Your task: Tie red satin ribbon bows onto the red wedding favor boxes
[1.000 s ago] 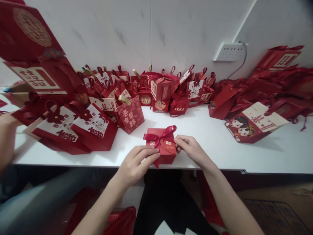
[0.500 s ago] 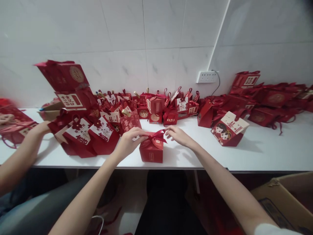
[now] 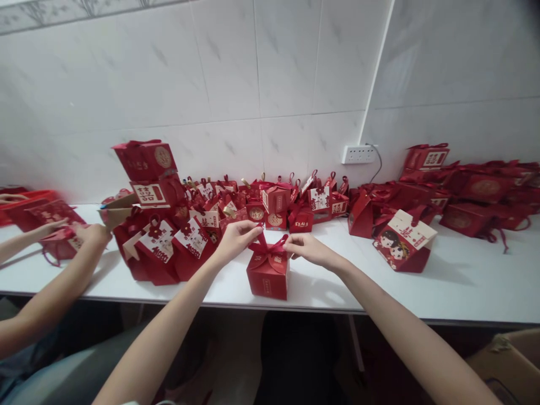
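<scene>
A small red box (image 3: 268,277) stands upright near the front edge of the white table (image 3: 329,295), with a red ribbon (image 3: 270,246) tied in a bow on its top. From the upper left, my left hand (image 3: 241,236) pinches one part of the ribbon and holds it up above the lid. My right hand (image 3: 301,247) is closed on the ribbon at the right side of the bow, its thumb and index finger together. The lid flaps are folded shut under the bow.
Red bags (image 3: 158,247) and stacked boxes (image 3: 147,163) stand left. Many small boxes line the wall. A house-shaped box (image 3: 403,244) and a pile (image 3: 485,188) are at right. Another person's hands (image 3: 90,233) handle a box at far left. A cardboard box (image 3: 510,360) is lower right.
My left hand has lifted ribbon upward from the bow. My right hand, fingers apart earlier, has closed on the bow's right side. The view has shifted, and the other person's hands have moved.
</scene>
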The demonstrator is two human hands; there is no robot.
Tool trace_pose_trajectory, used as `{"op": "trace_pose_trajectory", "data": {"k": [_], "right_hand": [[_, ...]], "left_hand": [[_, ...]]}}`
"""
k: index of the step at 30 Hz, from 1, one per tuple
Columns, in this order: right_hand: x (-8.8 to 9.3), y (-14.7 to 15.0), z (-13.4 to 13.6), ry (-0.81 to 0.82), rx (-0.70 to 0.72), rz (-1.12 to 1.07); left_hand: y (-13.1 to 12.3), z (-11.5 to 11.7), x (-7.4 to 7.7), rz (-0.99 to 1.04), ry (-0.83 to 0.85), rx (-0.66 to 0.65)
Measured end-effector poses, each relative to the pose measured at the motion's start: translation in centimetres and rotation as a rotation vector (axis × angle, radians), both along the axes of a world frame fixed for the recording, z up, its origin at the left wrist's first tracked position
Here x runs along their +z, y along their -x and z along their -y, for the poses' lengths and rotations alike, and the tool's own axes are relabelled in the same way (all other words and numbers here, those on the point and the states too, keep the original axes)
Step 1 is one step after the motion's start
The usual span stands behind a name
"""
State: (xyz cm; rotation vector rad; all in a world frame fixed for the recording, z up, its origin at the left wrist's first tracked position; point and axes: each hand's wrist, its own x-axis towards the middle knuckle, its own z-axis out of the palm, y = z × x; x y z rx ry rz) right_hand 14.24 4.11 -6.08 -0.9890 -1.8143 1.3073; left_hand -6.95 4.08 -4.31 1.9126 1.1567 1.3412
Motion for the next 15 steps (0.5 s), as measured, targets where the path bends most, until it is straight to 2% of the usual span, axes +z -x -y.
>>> {"op": "trace_pose_trajectory", "data": {"k": [5,10,15], "right_hand": [[2.2,0.7,-1.6,-0.008,-0.075,-0.107],[3.9,0.7,-2.1,0.031,-0.114,-0.228],[4.2,0.1,-2.3,0.093,-0.189,-0.432]], "left_hand": [[0.0,0.0,1.4,0.041,-0.031,0.035],[0.2,0.1,2.7,0.105,-0.054,0.039],[0.6,1.0,1.8,0.237,-0.079,0.096]]}}
